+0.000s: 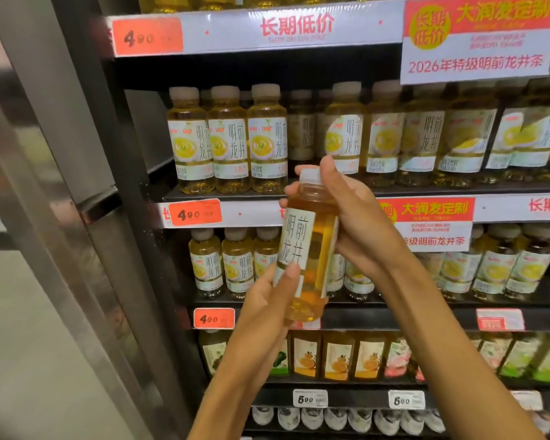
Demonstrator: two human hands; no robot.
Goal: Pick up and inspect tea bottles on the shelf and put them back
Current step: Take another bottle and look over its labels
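Both hands are on one Longjing tea bottle (308, 246), held up in front of the shelves and tipped a little to the right. The left hand (267, 300) grips the lower half from the left, thumb (291, 273) pressed flat across the white label just under the big black characters, other fingers wrapped around the back where I can't see them. The right hand (353, 214) grasps the top half from the right, its thumb (327, 169) lying up alongside the white cap (310, 174) and fingertips (291, 187) peeking out on the cap's left side. So both hands are curled around it, neither one loose.

Just behind the right fingertips there's a gap (302, 138) in the front row of matching bottles (227, 138), with more bottles further back in it. An orange 4.90 price tag (195, 213) sits left of the fingers on the shelf edge. Below the left hand is a row of orange-label drinks (337, 360), and at the far left a steel door frame (77, 185).
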